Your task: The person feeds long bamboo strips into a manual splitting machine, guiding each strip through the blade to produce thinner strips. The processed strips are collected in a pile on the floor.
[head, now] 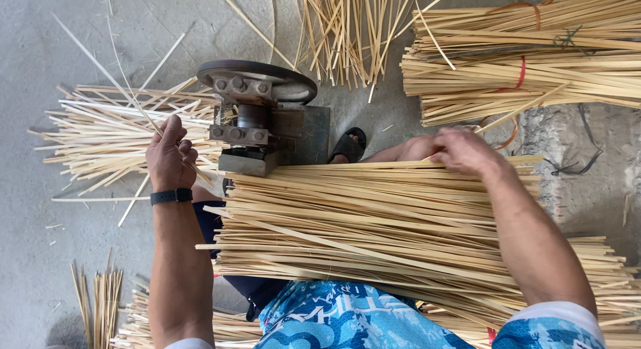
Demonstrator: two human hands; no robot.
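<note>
Both hands on bamboo strips at the splitting machine.

Left hand (171,157) pinches one thin strip (143,112) left of the metal machine (267,119); my right hand (464,151) grips the far edge of the strip pile (374,222) across my lap.

A person with bare forearms wears a black wristband (171,196) on the left wrist, a short-sleeved blue shirt (347,319) with white swirling patterns, and a dark sandal (348,146) on one foot.
</note>
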